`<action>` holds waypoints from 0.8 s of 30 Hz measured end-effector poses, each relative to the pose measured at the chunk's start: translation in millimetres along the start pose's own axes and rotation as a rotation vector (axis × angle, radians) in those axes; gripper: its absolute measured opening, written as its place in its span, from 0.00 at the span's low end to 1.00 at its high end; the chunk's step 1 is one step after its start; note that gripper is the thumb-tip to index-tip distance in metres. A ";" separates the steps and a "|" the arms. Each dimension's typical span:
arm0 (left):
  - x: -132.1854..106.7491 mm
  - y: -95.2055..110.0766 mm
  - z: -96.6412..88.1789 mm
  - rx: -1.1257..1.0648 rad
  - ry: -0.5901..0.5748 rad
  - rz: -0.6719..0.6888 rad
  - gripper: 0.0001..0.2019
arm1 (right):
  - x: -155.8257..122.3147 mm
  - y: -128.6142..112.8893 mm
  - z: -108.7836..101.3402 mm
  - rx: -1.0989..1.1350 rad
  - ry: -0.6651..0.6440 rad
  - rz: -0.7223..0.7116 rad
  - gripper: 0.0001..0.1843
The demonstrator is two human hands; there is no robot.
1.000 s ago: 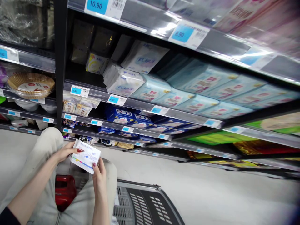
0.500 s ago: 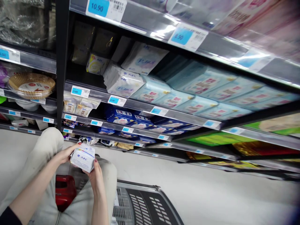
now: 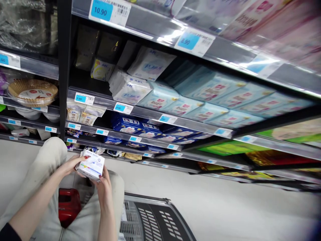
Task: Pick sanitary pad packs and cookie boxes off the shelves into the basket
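Your left hand [image 3: 68, 166] grips the white pack [image 3: 92, 165] at one side; your right hand [image 3: 103, 183] grips the opposite side.

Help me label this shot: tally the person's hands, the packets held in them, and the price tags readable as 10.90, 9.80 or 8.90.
Left hand and right hand: 2
White packet held in both: 1
10.90 price tag: 1
9.80 price tag: 1
8.90 price tags: 2
Total: 7
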State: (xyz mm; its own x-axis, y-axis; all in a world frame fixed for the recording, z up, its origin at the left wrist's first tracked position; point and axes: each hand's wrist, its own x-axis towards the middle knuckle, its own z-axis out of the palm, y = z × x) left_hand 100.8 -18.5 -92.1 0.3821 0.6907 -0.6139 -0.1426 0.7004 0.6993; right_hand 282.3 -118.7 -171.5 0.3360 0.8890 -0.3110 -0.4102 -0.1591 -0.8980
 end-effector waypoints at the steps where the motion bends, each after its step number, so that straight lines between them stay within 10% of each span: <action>1: -0.3 0.6 0.5 -0.005 0.001 0.028 0.33 | 0.3 0.1 0.3 -0.005 0.000 -0.034 0.41; 16: -1.5 3.2 1.4 -0.019 -0.087 0.251 0.28 | -10.7 -23.7 8.7 0.068 -0.040 -0.120 0.41; 24: 5.8 -9.8 -8.6 0.086 -0.311 0.406 0.57 | -11.2 -28.8 29.0 0.456 0.001 0.067 0.22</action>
State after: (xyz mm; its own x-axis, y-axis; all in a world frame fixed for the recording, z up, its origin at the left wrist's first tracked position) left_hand 96.6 -19.8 -105.6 0.5671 0.8083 -0.1584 -0.2648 0.3610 0.8942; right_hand 265.7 -111.7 -133.1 0.2971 0.8828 -0.3639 -0.7620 -0.0105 -0.6475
